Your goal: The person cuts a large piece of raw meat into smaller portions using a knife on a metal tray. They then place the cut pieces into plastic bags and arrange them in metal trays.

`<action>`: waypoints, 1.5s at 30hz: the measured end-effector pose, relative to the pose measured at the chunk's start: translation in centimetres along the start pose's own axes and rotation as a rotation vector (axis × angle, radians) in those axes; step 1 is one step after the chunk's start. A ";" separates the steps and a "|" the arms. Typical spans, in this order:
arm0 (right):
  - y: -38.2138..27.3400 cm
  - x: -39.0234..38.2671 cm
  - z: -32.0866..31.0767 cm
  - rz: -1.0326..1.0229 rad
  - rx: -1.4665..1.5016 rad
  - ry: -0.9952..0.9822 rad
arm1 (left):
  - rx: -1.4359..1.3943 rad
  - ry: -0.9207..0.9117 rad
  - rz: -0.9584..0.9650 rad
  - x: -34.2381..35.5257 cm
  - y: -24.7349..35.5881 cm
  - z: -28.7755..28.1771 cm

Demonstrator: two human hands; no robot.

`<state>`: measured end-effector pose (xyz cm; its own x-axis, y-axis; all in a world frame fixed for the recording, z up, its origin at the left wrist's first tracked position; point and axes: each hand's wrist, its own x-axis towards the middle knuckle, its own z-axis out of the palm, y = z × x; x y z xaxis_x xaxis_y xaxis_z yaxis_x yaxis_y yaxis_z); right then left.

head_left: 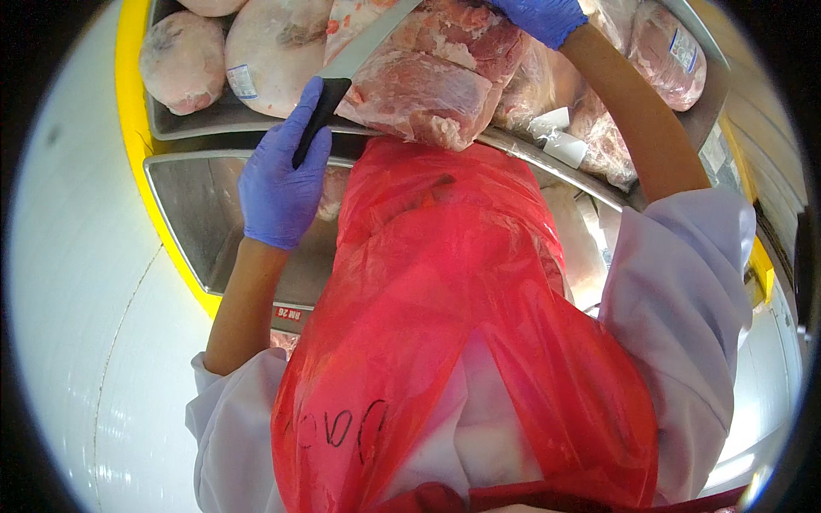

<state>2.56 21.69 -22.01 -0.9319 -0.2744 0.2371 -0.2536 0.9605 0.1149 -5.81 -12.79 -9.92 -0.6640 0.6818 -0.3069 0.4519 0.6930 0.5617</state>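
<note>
Head view, the one feed reaching me: the left hand is wrapped around the black handle of a knife, its blade slanting up over a raw slab of meat. The slab lies at the near rim of a steel bin, its lower end jutting out just above a red apron. The right hand is at the slab's far side, cropped by the upper edge; I cannot tell whether its fingers are clamped or apart. The blade tip also leaves my sight, so a slip on the slick-looking flesh could nick that thin glove. A hard pull toward the apron could tip the overhanging slab off the rim.
</note>
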 end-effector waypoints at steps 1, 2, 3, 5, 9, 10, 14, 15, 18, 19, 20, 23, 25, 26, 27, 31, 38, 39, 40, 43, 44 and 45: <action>-0.1 -0.3 -0.2 0.020 0.024 -0.006 | -0.003 0.012 0.016 0.0 -0.1 0.0; -0.2 -0.6 -0.7 0.039 0.048 -0.014 | -0.006 0.012 0.013 0.0 -0.1 -0.1; -0.3 -1.1 -1.1 0.058 0.072 -0.021 | -0.008 0.011 0.010 0.0 -0.1 -0.3; 0.1 -2.8 -2.2 0.179 0.118 -0.041 | 0.064 -0.011 0.016 -0.3 0.5 -1.1; -0.3 -7.5 -3.0 0.527 0.184 -0.020 | 0.312 -0.034 0.167 1.1 2.9 -4.7; -0.3 -8.6 -2.3 0.593 0.198 0.041 | 0.354 -0.029 0.234 1.6 3.7 -5.4; -4.0 -12.0 0.2 0.986 0.478 0.311 | 0.741 -0.051 0.489 4.2 7.9 -7.3; -5.5 -11.6 0.7 1.090 0.636 0.388 | 0.821 -0.054 0.527 4.1 9.2 -7.4; -9.6 -10.4 0.4 1.234 0.836 0.434 | 0.988 -0.065 0.639 4.2 11.5 -6.8; -10.8 -10.2 0.4 1.328 0.931 0.460 | 0.977 -0.073 0.703 5.2 11.8 -6.0; -11.8 -9.9 0.4 1.412 1.018 0.508 | 0.966 -0.081 0.764 6.2 12.0 -5.2; -13.9 -8.7 0.6 1.456 1.080 0.562 | 1.016 -0.089 0.759 6.4 13.6 -1.3; -14.3 -8.5 0.8 1.409 1.071 0.465 | 1.017 -0.098 0.551 4.7 14.2 0.4; -14.4 -8.2 0.2 1.380 1.007 0.438 | 0.982 -0.102 0.515 4.1 13.7 0.6; -14.5 -7.9 -0.2 1.341 0.946 0.414 | 0.948 -0.099 0.473 3.3 13.0 0.6; -15.1 -8.3 0.9 1.356 1.110 0.416 | 0.872 -0.160 0.151 2.2 7.5 1.9; -14.5 -8.4 1.5 1.257 0.938 0.333 | -0.037 0.114 0.036 -0.4 -3.9 11.5; -14.6 -8.7 1.7 1.259 0.935 0.340 | -0.108 0.158 0.018 -0.5 -3.5 12.0; -14.8 -8.8 1.7 1.290 0.931 0.322 | -0.216 0.133 0.008 -0.6 -3.3 12.0; -14.2 -8.7 0.6 1.300 1.027 0.344 | -0.363 0.074 -0.053 -2.1 -1.7 9.3; -13.5 -8.6 0.5 1.300 0.979 0.309 | -0.316 0.054 -0.063 -2.1 -1.0 7.6; -12.8 -8.8 0.2 1.296 0.940 0.267 | -0.266 0.036 -0.082 -2.3 -0.8 6.4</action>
<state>13.98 11.82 -25.79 -0.5916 0.7946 -0.1364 0.4699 0.2023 -0.8592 -0.85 -13.45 -14.57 -0.7147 0.6138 -0.3354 0.2262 0.6565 0.7196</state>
